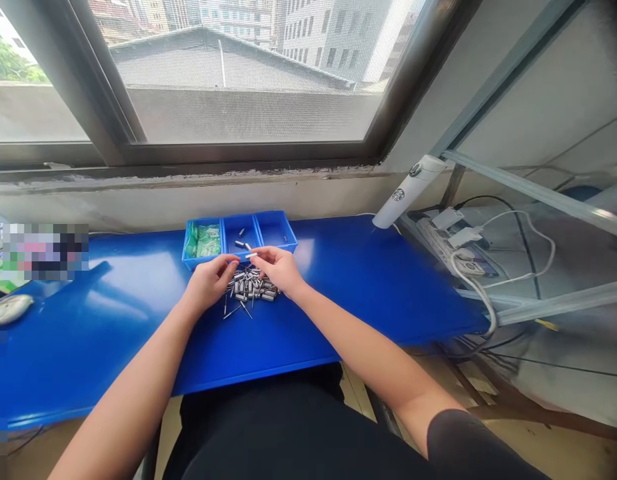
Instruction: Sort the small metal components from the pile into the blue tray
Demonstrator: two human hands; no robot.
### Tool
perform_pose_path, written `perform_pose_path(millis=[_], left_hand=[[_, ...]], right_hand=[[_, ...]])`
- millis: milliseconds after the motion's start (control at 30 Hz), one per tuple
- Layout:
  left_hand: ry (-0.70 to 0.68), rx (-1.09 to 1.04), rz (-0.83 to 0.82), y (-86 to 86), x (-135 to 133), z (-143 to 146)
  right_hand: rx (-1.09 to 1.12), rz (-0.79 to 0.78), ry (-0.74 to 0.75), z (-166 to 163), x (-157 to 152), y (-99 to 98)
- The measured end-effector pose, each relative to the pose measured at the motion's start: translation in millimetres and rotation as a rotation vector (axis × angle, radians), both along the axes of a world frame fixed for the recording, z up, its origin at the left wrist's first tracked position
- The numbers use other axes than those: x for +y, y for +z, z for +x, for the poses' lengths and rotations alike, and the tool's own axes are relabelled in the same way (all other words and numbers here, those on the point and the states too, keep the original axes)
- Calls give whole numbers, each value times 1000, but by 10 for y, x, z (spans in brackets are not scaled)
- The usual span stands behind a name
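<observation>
My right hand (280, 268) pinches a small, shiny metal cylinder (251, 255) between thumb and fingertips, just in front of the blue bins. Close by on the left, my left hand (212, 280) has its thumb and forefinger together; whatever they hold, if anything, is too small to make out. Under and between both hands lies a loose pile of metal cylinders and thin pins (253, 288) on the blue table. Behind it stands a blue three-part bin (188, 261). Green-and-clear packets (207, 241) fill its left part, a few metal cylinders (239, 244) lie in the middle, and one small piece (285, 239) is on the right.
A white bottle (408, 193) stands at the back right of the blue table (368, 287). Beyond it are a power strip with chargers (456, 230) and white cables on a metal frame. A pale computer mouse (10, 309) lies far left. A window rises behind.
</observation>
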State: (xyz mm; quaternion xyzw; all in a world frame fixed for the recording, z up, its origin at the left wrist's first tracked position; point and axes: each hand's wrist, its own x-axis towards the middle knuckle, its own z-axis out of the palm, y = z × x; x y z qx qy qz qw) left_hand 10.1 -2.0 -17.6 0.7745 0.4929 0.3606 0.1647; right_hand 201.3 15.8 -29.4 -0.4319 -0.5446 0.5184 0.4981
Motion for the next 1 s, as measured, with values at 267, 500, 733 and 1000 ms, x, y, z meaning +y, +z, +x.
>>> perform_pose_path(millis=[267,500,733,1000], left_hand=[[127,156,-34,-44,44,-33],[132,214,-21,-21,37,-30],[98,121,-15,-54,57,-53],[109,88,-47,-80,57,-46]], right_hand=[[142,-54,-38,26,109,-67],[-52,72,2,45,54,-31],[-541,362,102,58,-60,26],[-650,560,277,38,-105,27]])
